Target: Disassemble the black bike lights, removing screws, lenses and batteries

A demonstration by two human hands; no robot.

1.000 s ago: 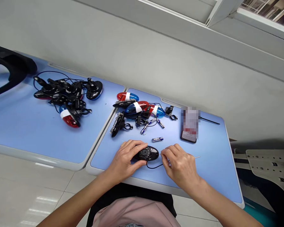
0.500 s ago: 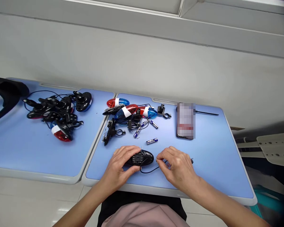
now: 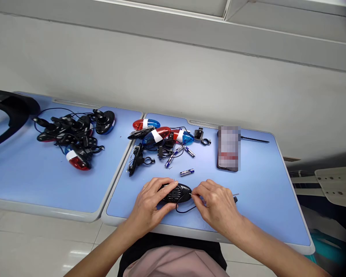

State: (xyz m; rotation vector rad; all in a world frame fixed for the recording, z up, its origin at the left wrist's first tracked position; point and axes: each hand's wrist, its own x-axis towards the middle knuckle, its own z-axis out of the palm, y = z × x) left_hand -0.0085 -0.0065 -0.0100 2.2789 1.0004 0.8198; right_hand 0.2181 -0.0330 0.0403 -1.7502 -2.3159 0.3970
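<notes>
A black oval housing (image 3: 185, 193) with a slotted middle lies on the blue table near its front edge. My left hand (image 3: 153, 202) grips it from the left, fingers over the far side and thumb at the near side. A thin black cable (image 3: 184, 211) loops from the housing toward my right hand. At the housing's right tip, my right hand (image 3: 212, 198) pinches a tiny object, too small to make out. Behind the hands lies a blue and white battery (image 3: 187, 172).
Red and blue lamps (image 3: 157, 136), clamps (image 3: 149, 161) and more batteries (image 3: 189, 151) lie behind the hands. A phone (image 3: 228, 150) sits at the back right. The left table (image 3: 40, 181) carries a pile of black lamp units (image 3: 77, 157) and a black curved object (image 3: 15, 111).
My right hand's fingertips have closed the small gap to the housing's right tip. The whole view has shifted slightly.
</notes>
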